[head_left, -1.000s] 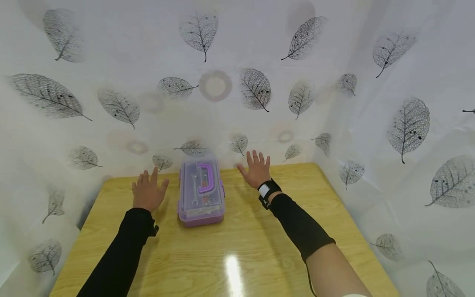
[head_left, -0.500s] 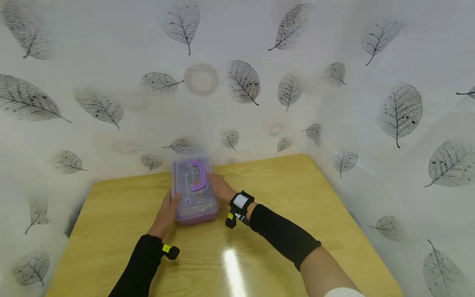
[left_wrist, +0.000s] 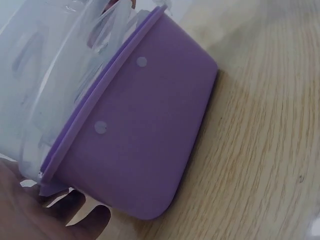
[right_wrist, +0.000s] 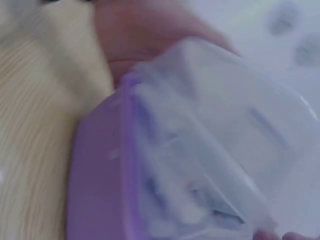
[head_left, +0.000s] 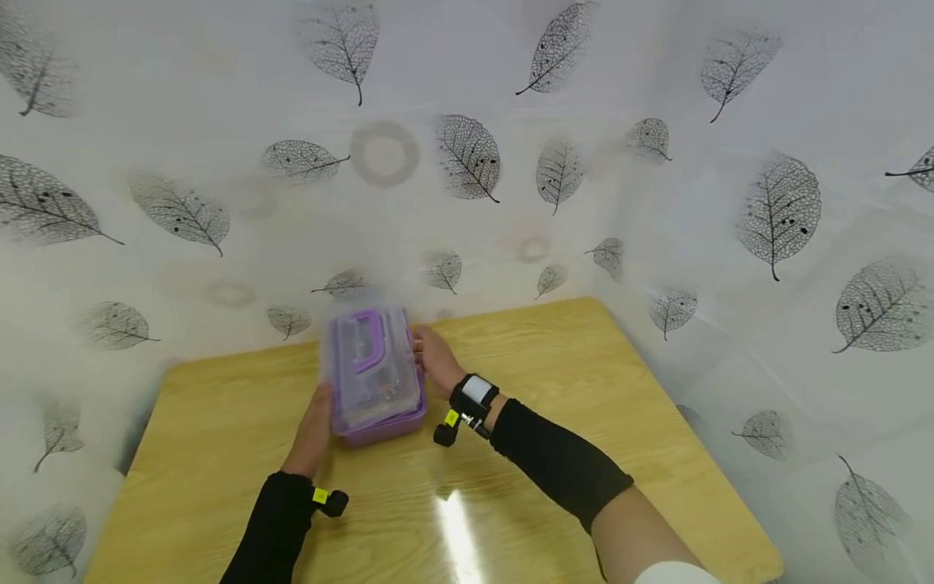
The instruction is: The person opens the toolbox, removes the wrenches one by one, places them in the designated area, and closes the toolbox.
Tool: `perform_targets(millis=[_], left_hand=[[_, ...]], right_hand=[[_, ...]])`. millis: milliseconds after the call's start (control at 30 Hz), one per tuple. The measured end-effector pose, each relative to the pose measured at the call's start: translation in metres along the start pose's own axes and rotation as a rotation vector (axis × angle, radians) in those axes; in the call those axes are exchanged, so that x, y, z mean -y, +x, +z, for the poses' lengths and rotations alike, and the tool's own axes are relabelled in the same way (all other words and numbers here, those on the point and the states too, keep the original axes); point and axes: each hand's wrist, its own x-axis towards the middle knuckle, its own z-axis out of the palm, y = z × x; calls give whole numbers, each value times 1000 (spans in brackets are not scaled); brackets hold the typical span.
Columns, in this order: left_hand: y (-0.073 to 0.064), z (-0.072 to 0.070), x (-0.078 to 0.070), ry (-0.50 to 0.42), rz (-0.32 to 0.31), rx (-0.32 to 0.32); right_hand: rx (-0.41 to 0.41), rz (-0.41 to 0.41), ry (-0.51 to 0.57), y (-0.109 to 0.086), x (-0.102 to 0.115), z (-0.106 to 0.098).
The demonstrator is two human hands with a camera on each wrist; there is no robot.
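Note:
A purple toolbox stands on the table with its clear lid tilted, raised on the right side and shifted left off the rim. The lid carries a purple handle. My left hand holds the left edge of the box and lid; in the left wrist view its fingers curl beside the purple rim. At the opposite side, my right hand grips the raised edge of the lid, its fingertips partly hidden. Blurred contents show through the clear plastic in the right wrist view.
The wood-grain table has a bright reflection near its front. A pale curtain printed with leaves hangs behind the table and along its sides. Black wrist cameras sit on both wrists.
Both hands came in from their spread, open pose to the toolbox's sides. The lid, first seated on the box, has lifted on the right and shifted left. The head view has turned slightly.

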Motion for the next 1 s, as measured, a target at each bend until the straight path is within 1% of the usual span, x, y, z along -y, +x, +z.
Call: perform_targets(millis=[33,67,133,200,233,267,333,400,467,500,600,700,800,933,1000], left_hand=[[-1,-1,-1,16,24,-20],[-3,-2,-3,24,45,-44],[-8,-4,-8,28,117,-110],[-15,-7,-15,23,222,-190],[-18,-7,-20,28,274,-218],[-22,-7,-26,52,330,-243],[-28,-5,-41,130,419,-262],[-32,-1,-57,237,475,-243],[-35,5,-71,353,498,-218],[-36,8,-75,399,499,-208],[-36,19,-84,504,493,-196],[-36,26,-87,557,488,-206],[-36,30,-88,595,487,-225],[-36,29,-90,614,487,-282],[-36,28,-92,618,487,-312]], right_hand=[[-18,61,139,0,4,-2],[-28,117,238,1,7,-3],[-29,166,318,3,12,-2],[-10,158,326,3,17,1],[0,140,316,4,18,4],[8,120,310,4,20,7],[14,75,296,3,23,14],[7,46,306,3,25,19],[-3,30,307,2,26,23],[-9,26,302,2,27,25],[-21,23,293,2,28,26],[-23,9,273,1,33,30],[-28,-16,243,-1,40,36],[-36,-46,206,-3,49,45],[-26,-50,190,-4,52,47]])
